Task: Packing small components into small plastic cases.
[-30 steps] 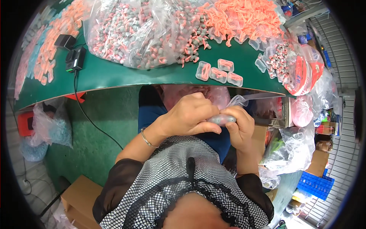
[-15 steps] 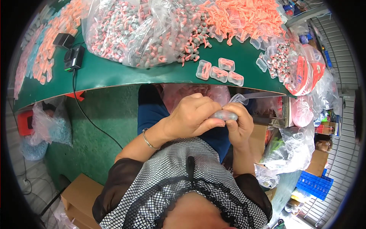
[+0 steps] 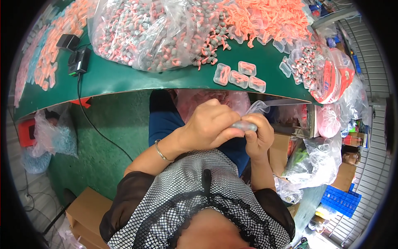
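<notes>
Between both hands, just off the table's near edge and above my lap, is a small clear plastic case [image 3: 244, 125]. My left hand [image 3: 213, 124] pinches one end of it, thumb below and fingers curled above. The other end is gripped by the thumb and forefinger of my right hand [image 3: 260, 133]. What lies inside this case is hard to make out. On the green table [image 3: 124, 79] beyond my hands sit several small clear cases [image 3: 238, 79] with coral cords coiled inside.
A big clear bag [image 3: 145, 37] of grey-and-coral earplugs fills the table's middle. Coral cords [image 3: 265, 18] lie heaped to its right, with more small earplugs [image 3: 304, 62] beyond. Black chargers [image 3: 78, 61] with a cable stand at left. Cardboard boxes [image 3: 89, 211] are on the floor.
The case has tilted slightly between my fingers. Both hands stay nearly in place, my right hand shifting a little to the left.
</notes>
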`<state>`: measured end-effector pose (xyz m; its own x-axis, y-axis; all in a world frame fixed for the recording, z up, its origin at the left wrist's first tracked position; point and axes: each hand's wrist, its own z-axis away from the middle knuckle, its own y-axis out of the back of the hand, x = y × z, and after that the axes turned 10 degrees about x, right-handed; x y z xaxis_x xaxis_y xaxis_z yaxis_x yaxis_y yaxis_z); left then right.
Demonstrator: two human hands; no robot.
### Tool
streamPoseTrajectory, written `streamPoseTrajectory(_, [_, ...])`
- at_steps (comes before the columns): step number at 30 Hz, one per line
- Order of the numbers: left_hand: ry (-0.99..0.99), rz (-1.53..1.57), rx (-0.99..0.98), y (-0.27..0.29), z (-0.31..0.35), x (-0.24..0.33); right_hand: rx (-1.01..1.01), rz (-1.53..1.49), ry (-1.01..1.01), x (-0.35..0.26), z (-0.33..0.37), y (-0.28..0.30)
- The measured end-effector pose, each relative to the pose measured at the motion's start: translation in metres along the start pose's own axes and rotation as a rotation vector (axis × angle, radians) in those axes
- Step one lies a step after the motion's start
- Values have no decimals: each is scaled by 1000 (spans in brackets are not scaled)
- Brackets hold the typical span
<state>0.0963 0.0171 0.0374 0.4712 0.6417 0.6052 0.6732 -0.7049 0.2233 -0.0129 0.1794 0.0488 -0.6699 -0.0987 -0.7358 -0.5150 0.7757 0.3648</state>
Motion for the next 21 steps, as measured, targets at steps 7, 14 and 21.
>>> streamPoseTrajectory(7, [-10, 45, 64, 2, 0, -8, -52, -123, -8, -4, -16, 0])
streamPoseTrajectory(14, [-44, 8, 38, 3, -2, -8, -31, -76, -101, -5, -11, -1])
streamPoseTrajectory(21, [150, -31, -90, -6, -2, -23, -129, -106, -272, 24, -24, 9])
